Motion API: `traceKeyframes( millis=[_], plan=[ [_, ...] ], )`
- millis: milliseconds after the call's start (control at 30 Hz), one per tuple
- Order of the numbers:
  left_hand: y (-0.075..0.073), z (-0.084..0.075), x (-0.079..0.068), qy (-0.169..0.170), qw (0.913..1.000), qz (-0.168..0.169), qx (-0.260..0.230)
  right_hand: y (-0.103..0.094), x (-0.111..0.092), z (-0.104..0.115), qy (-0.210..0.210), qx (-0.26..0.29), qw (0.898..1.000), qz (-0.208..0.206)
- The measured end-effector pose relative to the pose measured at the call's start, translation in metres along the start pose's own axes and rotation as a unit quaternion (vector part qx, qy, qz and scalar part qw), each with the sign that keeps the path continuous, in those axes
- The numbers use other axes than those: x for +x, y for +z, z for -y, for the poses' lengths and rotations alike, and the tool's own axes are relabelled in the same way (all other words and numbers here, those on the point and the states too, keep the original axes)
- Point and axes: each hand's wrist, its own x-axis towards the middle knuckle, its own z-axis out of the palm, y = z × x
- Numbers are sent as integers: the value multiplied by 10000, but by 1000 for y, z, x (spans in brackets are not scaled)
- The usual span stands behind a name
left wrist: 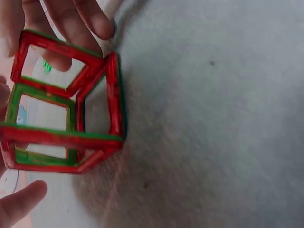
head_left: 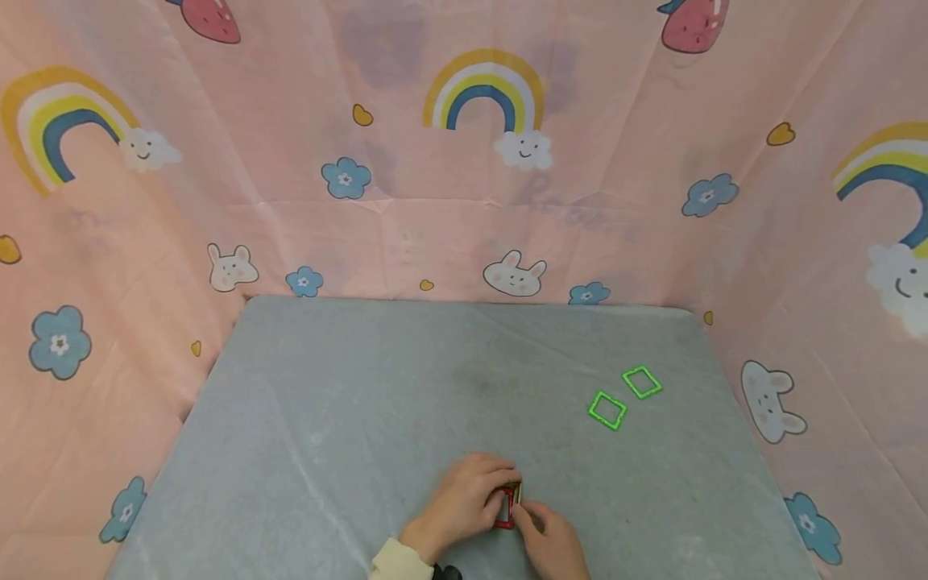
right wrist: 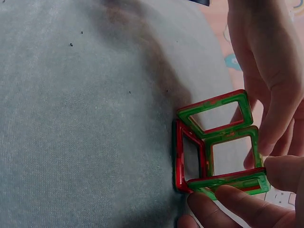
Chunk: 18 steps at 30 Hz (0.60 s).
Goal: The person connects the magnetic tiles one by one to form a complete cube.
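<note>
Currently, head view, joined frames: the red-edged joined frames (head_left: 511, 506) sit at the near edge of the scene, right of the middle, between the two hands over the grey cloth (head_left: 348, 403).
Left hand: the left hand (head_left: 464, 499) holds them from the left, fingers bent over the far edge and thumb at the opening.
Right hand: the right hand (head_left: 553, 541) pinches the right edge between thumb and fingers.
Green squares: the nearer green square (head_left: 602, 420) and the farther green square (head_left: 631, 386) lie flat to the far right of the hands, close together but apart, neither attached to anything.
Left wrist view, what is done: four sides seem to be joined into a box-like shape, one of them toward the cloth. Red and green show along the edges; whether squares are doubled cannot be told.
Left wrist view, what is left: the side facing the camera shows no frame, so the shape looks unclosed.
Right wrist view, fit: the same four sides show, one leaning outward, so the assembly seems well advanced but not squared up.
Right wrist view, grip: fingers press around the outer edges; some fingertips are hidden behind the frames.
Remaining: judging by the loose pair, two squares await joining.
</note>
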Motion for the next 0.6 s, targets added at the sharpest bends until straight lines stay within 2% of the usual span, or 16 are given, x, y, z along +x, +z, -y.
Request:
traceKeyframes(
  millis=[100,200,400,600],
  plan=[
    [3,0,1,100,9994,284,-148,0,-1,0,-67,-94,9999,-26],
    [4,0,2,86,9988,364,-302,0,-1,1,-103,-167,9998,-43],
    [3,-2,3,-144,9981,262,-541,0,-2,3,56,-114,9999,-62],
    [0,-3,2,-473,9975,203,-484,1,-2,3,9,-125,9999,-61]
  ],
)
